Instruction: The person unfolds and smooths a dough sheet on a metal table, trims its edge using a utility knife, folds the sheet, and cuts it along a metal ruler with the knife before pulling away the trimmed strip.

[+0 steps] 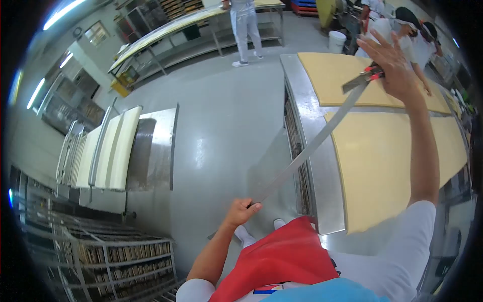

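Note:
A long, thin metal strip [317, 141] stretches diagonally from low centre to upper right. My left hand [242, 211] is closed round its lower end, above the floor beside the red apron. At the upper end, my right hand [395, 68] is raised over the dough, its fingers spread and pointing up; a small tool with a metal blade and red-and-black parts [370, 75] lies against its palm side, by the thumb. Two flat sheets of yellow dough, a far one [332, 80] and a near one [382, 161], lie on the metal table [329, 201].
A roller machine [108, 148] with a metal plate stands at the left, above a rack of trays [126, 256]. A person [244, 30] stands at a long table [176, 35] at the back. Other people [422, 40] are at the upper right, near a white bucket [336, 41].

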Tool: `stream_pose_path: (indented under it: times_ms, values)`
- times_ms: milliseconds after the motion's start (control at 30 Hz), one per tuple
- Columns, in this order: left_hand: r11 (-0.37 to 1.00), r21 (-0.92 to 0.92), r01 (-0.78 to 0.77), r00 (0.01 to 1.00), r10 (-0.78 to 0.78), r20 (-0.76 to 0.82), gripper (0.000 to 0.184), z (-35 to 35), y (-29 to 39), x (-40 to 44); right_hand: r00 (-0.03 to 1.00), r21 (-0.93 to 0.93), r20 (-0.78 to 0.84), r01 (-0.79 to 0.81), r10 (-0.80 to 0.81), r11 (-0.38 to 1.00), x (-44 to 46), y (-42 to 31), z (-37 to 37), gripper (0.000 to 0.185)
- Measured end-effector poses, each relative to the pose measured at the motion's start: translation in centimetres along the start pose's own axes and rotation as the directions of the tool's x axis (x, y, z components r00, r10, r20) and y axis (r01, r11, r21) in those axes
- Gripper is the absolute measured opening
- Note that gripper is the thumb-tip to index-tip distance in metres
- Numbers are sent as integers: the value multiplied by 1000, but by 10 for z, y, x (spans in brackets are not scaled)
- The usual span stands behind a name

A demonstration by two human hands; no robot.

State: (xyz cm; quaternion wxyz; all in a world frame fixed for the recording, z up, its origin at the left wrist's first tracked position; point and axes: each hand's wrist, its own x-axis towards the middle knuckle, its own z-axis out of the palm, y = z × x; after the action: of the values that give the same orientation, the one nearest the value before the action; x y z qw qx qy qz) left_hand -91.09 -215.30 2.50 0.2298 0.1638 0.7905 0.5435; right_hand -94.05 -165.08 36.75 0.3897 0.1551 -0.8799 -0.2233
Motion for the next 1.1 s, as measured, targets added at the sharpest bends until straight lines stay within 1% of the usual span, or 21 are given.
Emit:
stream_pose_path:
  times_ms: [67, 167, 200, 233, 367, 433, 533, 600, 633, 667, 700, 733, 767, 800, 833, 867, 900, 967, 1033, 1067, 1100]
  values:
    - [999, 35, -31, 990, 26, 139, 52, -10, -7, 22, 943, 127, 325, -118, 71, 985, -17, 17, -16, 66]
    - [956, 104, -272, 933, 236, 271, 52, -21, -9, 54, 894, 58, 412, -217, 175, 974, -30, 9, -71, 37]
    - [941, 187, -284, 910, 203, 361, 50, -28, 2, 63, 850, 26, 473, -278, 233, 960, -39, 11, -90, 31]
    - [913, 267, -308, 881, 167, 444, 50, -32, 15, 72, 859, -21, 447, -270, 250, 963, -55, 19, -106, 30]
    - [840, 84, -536, 726, 407, 554, 50, -18, 52, 94, 791, -264, 424, -359, 442, 895, -143, 54, -192, 35]
    - [825, 58, -562, 655, 401, 640, 49, 0, 65, 111, 781, -326, 378, -391, 498, 861, -187, 44, -243, 37]
    - [776, 9, -630, 520, 413, 747, 47, 13, 110, 123, 656, -542, 357, -435, 665, 719, -277, 23, -348, 41]
    - [732, -23, -681, 437, 432, 789, 44, 22, 144, 139, 380, -593, 357, -614, 854, 521, -366, -3, -428, 48]
    - [623, 20, -782, 390, 464, 795, 41, 31, 156, 151, 393, -677, 362, -513, 846, 528, -402, -39, -461, 48]
    - [498, 57, -865, 340, 498, 798, 37, 40, 168, 162, 270, -806, 280, -455, 921, 379, -424, -85, -480, 45]
    - [481, 24, -876, 293, 493, 819, 37, 47, 181, 173, -139, -846, 163, -528, 977, 66, -437, -128, -488, 41]
    - [384, -3, -923, 193, 470, 861, 34, 54, 196, 185, 146, -855, 210, -452, 967, 254, -515, -178, -522, 41]
    - [278, -34, -960, 96, 442, 892, 30, 66, 214, 199, -145, -900, -8, -431, 989, -71, -496, -237, -504, 41]
    - [253, -63, -965, 55, 435, 899, 30, 80, 229, 210, -542, -774, 184, -594, 820, -219, -467, -273, -497, 39]
    - [200, -117, -973, -34, 377, 926, 29, 96, 240, 219, -218, -749, 66, -655, 974, -96, -460, -338, -478, 35]
    - [152, -173, -973, -120, 306, 944, 28, 113, 250, 227, -495, -521, -42, -731, 868, -442, -440, -375, -453, 34]
    - [93, -242, -966, -202, 316, 927, 26, 133, 256, 237, -426, -574, 21, -746, 905, -338, -445, -416, -441, 33]
    - [20, -320, -947, -300, 301, 905, 24, 171, 276, 251, -663, -420, 89, -701, 743, -576, -437, -479, -411, 34]
    - [-94, -388, -917, -398, 296, 868, 23, 209, 295, 261, -765, -333, -43, -595, 642, -732, -377, -516, -358, 33]
    - [-144, -418, -897, -442, 275, 854, 22, 228, 305, 266, -821, -432, -96, -475, 563, -767, -368, -541, -343, 35]
    - [-161, -436, -885, -464, 265, 845, 22, 248, 315, 272, -867, -96, 119, -495, 483, -864, -384, -578, -333, 36]
